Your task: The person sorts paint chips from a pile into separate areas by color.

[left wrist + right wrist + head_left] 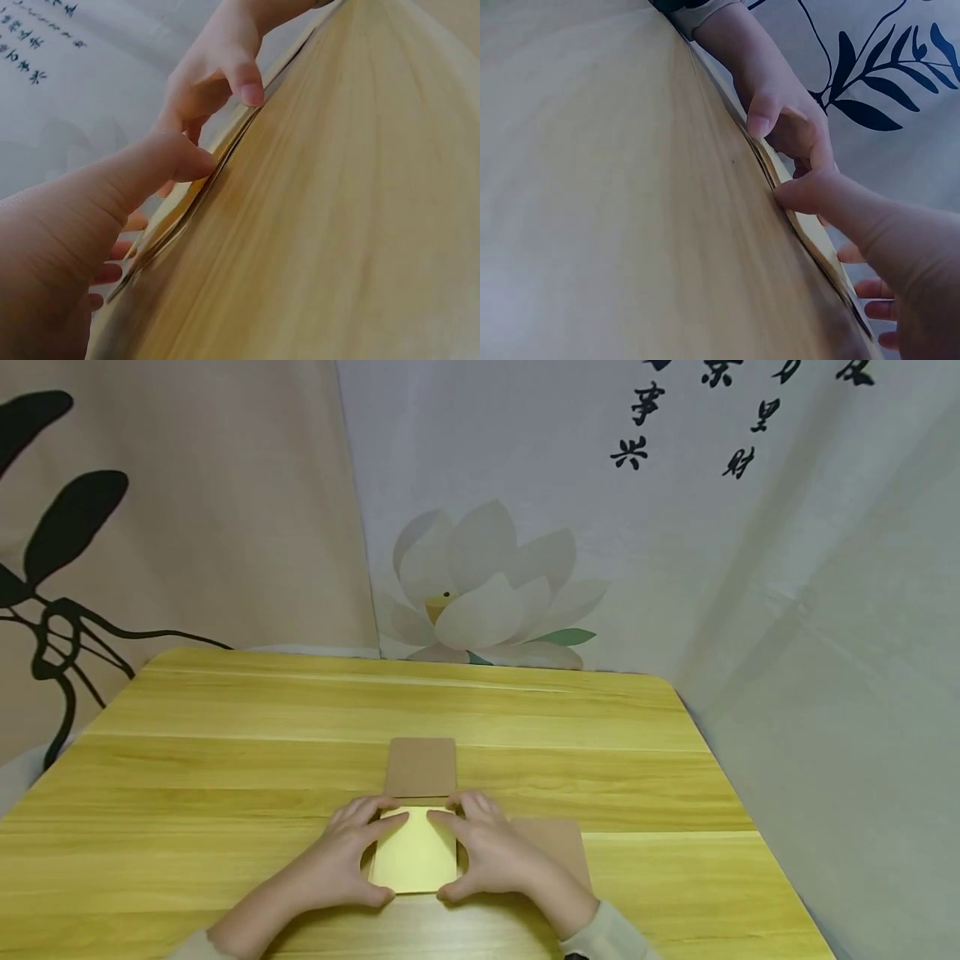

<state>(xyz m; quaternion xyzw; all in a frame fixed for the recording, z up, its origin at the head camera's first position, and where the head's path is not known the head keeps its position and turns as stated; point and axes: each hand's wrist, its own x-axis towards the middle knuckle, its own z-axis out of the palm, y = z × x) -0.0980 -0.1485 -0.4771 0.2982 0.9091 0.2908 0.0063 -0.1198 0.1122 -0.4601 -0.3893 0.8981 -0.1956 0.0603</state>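
Both forearms come in from the near edge of the table and angle toward each other. The left hand lies palm down with its fingers spread forward and its thumb stretched along the near side. The right hand mirrors it, fingers reaching forward, thumb tip pressed low at the near edge. The two index fingertips nearly meet. A pale sleeve cuff covers the right wrist.
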